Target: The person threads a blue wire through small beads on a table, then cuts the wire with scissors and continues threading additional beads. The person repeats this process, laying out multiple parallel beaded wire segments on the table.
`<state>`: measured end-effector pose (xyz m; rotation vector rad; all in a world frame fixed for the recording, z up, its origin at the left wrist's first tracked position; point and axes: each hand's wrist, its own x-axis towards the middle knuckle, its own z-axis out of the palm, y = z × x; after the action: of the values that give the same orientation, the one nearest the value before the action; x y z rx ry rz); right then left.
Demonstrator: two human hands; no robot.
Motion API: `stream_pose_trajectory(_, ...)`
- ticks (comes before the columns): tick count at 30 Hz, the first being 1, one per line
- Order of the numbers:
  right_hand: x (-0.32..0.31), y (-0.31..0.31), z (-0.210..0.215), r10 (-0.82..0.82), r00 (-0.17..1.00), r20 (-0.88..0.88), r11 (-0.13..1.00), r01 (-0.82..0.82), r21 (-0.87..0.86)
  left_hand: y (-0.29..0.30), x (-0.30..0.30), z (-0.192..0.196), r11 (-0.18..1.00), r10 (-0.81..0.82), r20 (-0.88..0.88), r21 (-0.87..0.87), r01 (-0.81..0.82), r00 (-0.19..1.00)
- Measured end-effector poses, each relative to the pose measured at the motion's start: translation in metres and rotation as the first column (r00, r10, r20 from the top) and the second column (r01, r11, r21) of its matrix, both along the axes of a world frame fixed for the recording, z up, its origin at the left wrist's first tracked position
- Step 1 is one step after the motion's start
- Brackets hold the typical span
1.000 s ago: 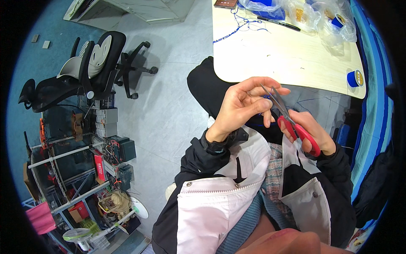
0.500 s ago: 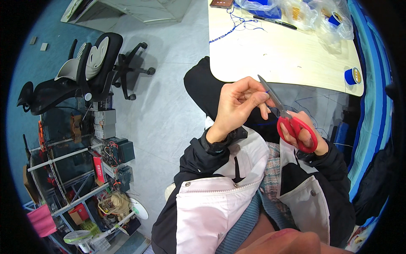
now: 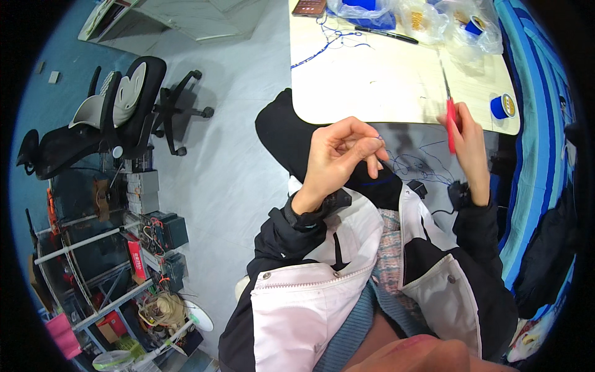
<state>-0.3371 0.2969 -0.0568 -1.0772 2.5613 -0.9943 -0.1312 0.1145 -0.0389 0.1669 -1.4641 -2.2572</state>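
Observation:
Above my lap, my left hand (image 3: 338,158) is closed in a pinch, thumb against forefinger. A tiny bit of blue cord shows at its fingertips. Loops of thin blue cord (image 3: 412,166) hang tangled beyond my knees, below the table. Over the table's near right edge, my right hand (image 3: 472,139) grips red-handled scissors (image 3: 451,124), blades pointing away from me and somewhat blurred. To the right of the scissors, a blue spool (image 3: 499,107) lies near the corner of the pale table (image 3: 347,93).
At the table's far side are a phone (image 3: 308,7), a black pen (image 3: 387,35), blue cord with small beads (image 3: 308,61) and clear plastic bags (image 3: 421,18) holding spools and yellow bits. A black office chair (image 3: 118,111) and a cluttered metal rack (image 3: 93,248) stand left. Blue striped cloth (image 3: 527,155) hangs right.
My right hand has moved with the scissors away from my left hand, forward and right over the table edge. The left hand keeps its pinch. The whole view has shifted slightly.

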Motion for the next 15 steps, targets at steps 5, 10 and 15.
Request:
stream_pose_trajectory(5,-0.075,0.010,-0.031,-0.124,0.854,-0.505,0.906,0.305,0.293,0.001,-0.004,0.003,0.999,-0.037,0.049,0.001,0.037,0.998)
stream_pose_trajectory(10,-0.055,-0.024,-0.017,-0.141,0.878,-0.457,0.971,0.033,-0.235,0.000,-0.011,0.011,0.994,-0.098,0.130,0.066,0.090,0.987)
stream_pose_trajectory(15,0.057,-0.051,0.006,0.631,0.551,0.546,0.748,-0.246,-0.617,-0.010,-0.014,0.019,0.979,-0.161,0.145,0.147,0.139,0.976)
